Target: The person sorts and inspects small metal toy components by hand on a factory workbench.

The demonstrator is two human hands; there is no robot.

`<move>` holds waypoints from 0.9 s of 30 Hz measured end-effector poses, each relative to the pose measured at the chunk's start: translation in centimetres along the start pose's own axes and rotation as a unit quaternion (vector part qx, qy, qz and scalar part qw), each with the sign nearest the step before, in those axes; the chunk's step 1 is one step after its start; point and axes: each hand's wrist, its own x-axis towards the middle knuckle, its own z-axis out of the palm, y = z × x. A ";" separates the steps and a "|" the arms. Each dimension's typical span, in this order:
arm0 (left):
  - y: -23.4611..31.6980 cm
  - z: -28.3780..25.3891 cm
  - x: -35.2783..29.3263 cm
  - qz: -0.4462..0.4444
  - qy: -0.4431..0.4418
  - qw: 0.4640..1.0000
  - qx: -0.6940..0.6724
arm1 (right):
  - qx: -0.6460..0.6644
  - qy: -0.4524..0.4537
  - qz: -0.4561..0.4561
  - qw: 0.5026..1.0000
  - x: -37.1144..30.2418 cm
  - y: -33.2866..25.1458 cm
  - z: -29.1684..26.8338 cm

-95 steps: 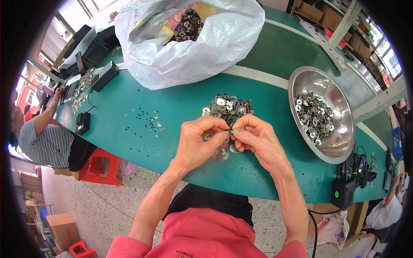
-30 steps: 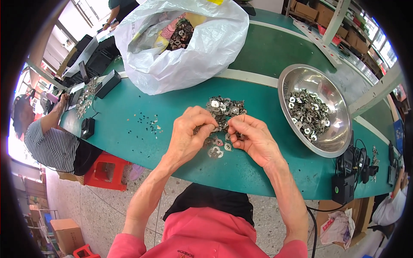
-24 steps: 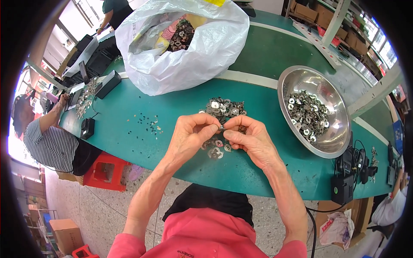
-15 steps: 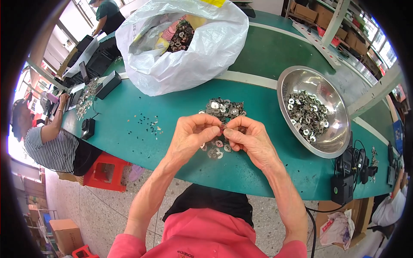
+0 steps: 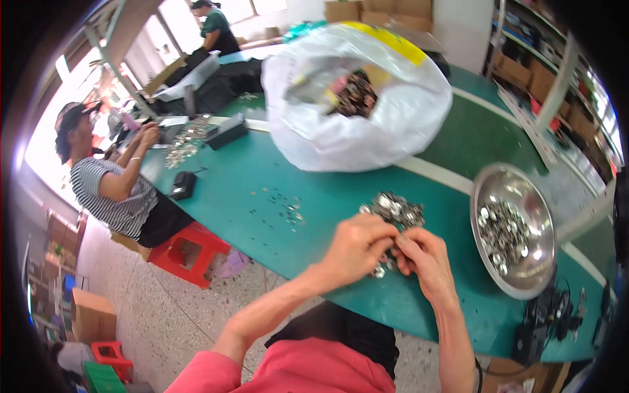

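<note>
Both hands meet fingertip to fingertip over the near side of a loose pile of small silvery metal parts [image 5: 400,207] on the green table. My left hand [image 5: 357,245] is closed in a pinch, thumb against the fingers. Close against it, my right hand [image 5: 427,259] pinches as well. Whatever they hold between them is too small and too covered to make out. A few parts show beneath the fingers. To the right, a tilted steel bowl [image 5: 483,243] holds many similar flat metal parts [image 5: 503,230].
A big white woven sack [image 5: 304,141] stands open beyond the pile, with dark metal pieces inside. Small dark bits [image 5: 286,208] lie scattered at left, near a black box [image 5: 183,185]. Black devices with cables [image 5: 534,334] sit at right. A co-worker [image 5: 114,177] sits at left by a red stool [image 5: 190,252].
The view has swung left, so the table, sack and bowl appear farther right and lower. My hands stay together in a pinch by the pile. The co-worker at left has raised their hands.
</note>
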 end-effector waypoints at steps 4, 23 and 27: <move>-0.2 0.1 -0.4 0.053 -0.001 0.999 -0.004 | 0.050 0.000 0.032 0.998 -0.5 -0.1 -0.3; 1.3 -1.5 0.6 -0.078 0.033 0.991 -0.108 | 0.223 -0.056 0.073 0.970 0.7 0.2 -0.9; 1.6 -0.5 1.4 0.019 -0.023 0.997 -0.074 | 0.269 -0.094 0.061 0.956 0.8 1.1 -1.5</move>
